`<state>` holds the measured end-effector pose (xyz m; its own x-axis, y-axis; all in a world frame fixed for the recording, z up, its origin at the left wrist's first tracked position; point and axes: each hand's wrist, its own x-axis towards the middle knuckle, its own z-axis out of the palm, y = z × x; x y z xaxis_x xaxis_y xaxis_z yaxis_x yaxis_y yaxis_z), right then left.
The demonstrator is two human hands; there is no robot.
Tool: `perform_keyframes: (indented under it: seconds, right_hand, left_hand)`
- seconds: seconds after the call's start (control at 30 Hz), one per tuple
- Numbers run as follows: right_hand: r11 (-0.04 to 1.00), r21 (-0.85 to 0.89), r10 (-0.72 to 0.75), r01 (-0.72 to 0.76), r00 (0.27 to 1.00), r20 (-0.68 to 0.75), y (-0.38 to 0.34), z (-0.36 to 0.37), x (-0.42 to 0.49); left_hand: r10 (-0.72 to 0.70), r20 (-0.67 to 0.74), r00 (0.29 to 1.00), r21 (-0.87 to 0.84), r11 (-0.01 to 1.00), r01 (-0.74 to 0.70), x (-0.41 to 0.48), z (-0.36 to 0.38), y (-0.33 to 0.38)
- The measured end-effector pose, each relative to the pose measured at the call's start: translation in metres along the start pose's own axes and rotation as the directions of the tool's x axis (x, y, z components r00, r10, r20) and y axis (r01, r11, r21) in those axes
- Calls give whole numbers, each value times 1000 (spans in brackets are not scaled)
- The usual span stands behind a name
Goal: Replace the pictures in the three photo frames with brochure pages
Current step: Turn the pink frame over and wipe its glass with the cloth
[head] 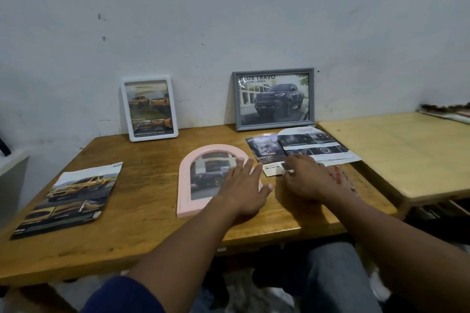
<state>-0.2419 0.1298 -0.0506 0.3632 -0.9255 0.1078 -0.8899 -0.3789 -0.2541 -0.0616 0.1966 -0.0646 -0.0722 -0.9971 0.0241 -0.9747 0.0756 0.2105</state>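
With the pink arched plastic frame [184,185] lying flat on the brown wooden counter [142,185] under the person's left hand [244,185], fingers spread and gripping nothing, they'd do best to pin it there while the right hand [302,178] sorts the cut glossy brochure pages [264,150] just beside it, though blur hides whether that grip is pinching one.
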Motion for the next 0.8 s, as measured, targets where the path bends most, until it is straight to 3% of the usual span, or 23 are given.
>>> perform_keyframes:
  seconds: [0.13, 0.23, 0.37, 0.5, 0.53, 0.6, 0.63, 0.67, 0.7, 0.73, 0.77, 0.8]
  right_hand:
    - [991, -127, 55, -38, 989, 139, 47, -8, -16]
    - [992, -119, 69, -45, 977, 204, 63, 2, -27]
    - [994, -107, 8, -7, 1000, 9, 62, 7, -28]
    - [958, -281, -117, 58, 973, -198, 55, -2, -30]
    - [977, -205, -113, 59, 959, -261, 54, -4, -26]
    - [980, 199, 48, 24, 936, -349, 38, -15, -13]
    - [868, 496, 185, -8, 933, -309, 26, -22, -2]
    - [628, 774, 326, -84, 931, -163, 13, -29, 10]
    - [307, 928, 384, -212, 920, 84, 0, -35, 21]
    - [26, 941, 319, -338, 895, 313, -12, -40, 28]
    - [-118, 894, 216, -433, 867, 448, -24, -41, 36]
    - [-150, 862, 129, -485, 854, 503, -35, -39, 43]
  left_hand:
    - [62, 55, 997, 31, 997, -64, 17, 12, 34]
    - [45, 81, 996, 65, 997, -50, 21, 18, 37]
    - [49, 77, 996, -4, 999, -49, 22, 16, 34]
    - [48, 39, 998, -147, 988, -42, 20, 2, 21]
    - [36, 23, 999, -156, 987, -32, 18, -3, 14]
    - [-11, -23, 1000, -177, 984, 7, 16, -13, -8]
    - [-48, -51, 998, -190, 981, 38, 16, -18, -23]
    - [-89, -83, 993, -200, 977, 71, 15, -22, -39]
    - [-134, -116, 984, -207, 972, 108, 13, -27, -57]
    - [-179, -146, 973, -211, 966, 146, 10, -31, -74]
    - [-227, -164, 960, -220, 957, 189, 7, -34, -91]
    - [-276, -167, 946, -242, 942, 232, 3, -37, -106]
